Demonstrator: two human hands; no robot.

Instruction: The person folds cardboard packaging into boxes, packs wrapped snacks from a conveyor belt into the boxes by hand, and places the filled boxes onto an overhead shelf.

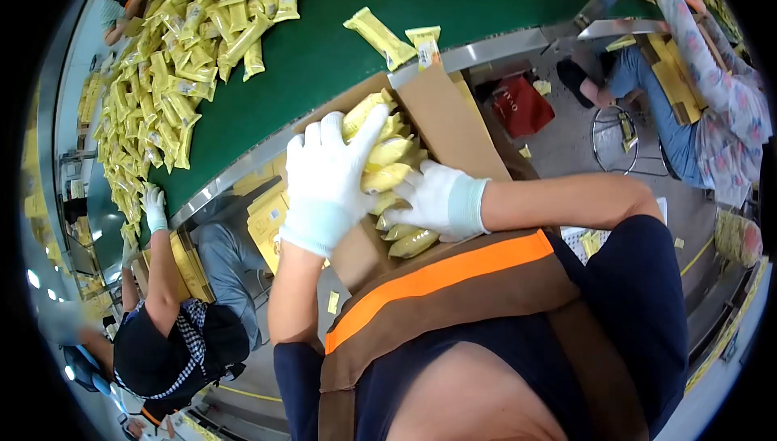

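In front of my body is an open cardboard box (449, 121) with several yellow wrapped packets (392, 151) stacked in a row inside it. My left hand (330, 178), in a white glove, is on the left side of the row, its thumb and fingers closed round the upper packets. On the right side, my right hand (433, 198), also gloved, presses its curled fingers against the lower packets. Parts of the packets are hidden under both hands.
A green conveyor belt (312, 57) with a metal edge carries a large heap of yellow packets (174, 77). Co-workers sit at left (174, 336) and right (728, 133). A red bag (522, 107) and a stool (615, 142) are on the floor.
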